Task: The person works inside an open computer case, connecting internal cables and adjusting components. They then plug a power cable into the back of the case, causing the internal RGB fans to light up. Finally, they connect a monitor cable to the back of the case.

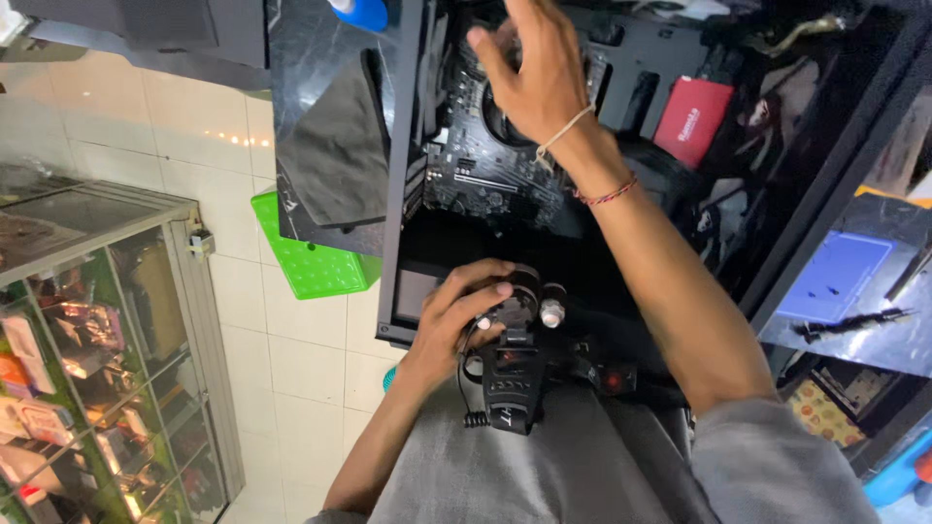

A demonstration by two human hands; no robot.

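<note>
While the left hand [456,315] closes its grip on a black headlamp [519,325] at six o'clock, perhaps to light the case, the right hand [534,73] reaches open-fingered at twelve o'clock over the motherboard [476,165], touching what seems its cooler.

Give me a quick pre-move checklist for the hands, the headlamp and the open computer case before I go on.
1. Left hand gripping the headlamp: ok, fingers wrap its lamp heads.
2. Right hand positioned inside the computer case: ok, over the motherboard near its fan.
3. Right hand holding a tool: cannot tell, palm faces away.
4. Headlamp lit: cannot tell.
5. Red drive apart from the right hand: ok, it lies off to the side.
6. Coiled cable free of the case: ok, it hangs below the lamp.
</note>
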